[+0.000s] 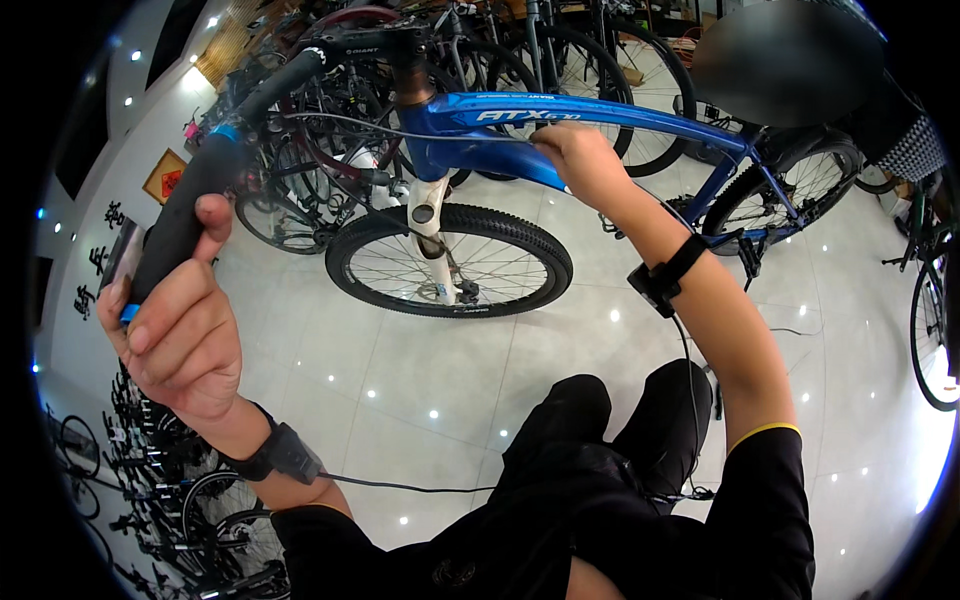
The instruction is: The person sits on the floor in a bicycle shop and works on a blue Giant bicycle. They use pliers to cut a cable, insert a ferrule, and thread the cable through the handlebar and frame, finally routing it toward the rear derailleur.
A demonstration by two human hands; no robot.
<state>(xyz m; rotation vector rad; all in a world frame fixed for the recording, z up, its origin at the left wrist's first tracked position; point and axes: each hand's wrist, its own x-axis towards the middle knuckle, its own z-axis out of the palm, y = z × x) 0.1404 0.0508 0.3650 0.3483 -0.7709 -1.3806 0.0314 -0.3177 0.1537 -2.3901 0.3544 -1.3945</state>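
Hands well apart. My left hand [190, 335] is wrapped round the outer end of the black grip [187, 205]; my right hand [590, 165] looks pinched on the thin cable [375, 129] against the blue frame [432, 155]. I'd steady the bar left, pull lightly right, no kinks. Front tyre [510, 225] sits between and below both hands; tiled floor [430, 370] nearer me gives elbow room. Mind the wrist wire [400, 487] and parked bikes [150, 470] below my left.
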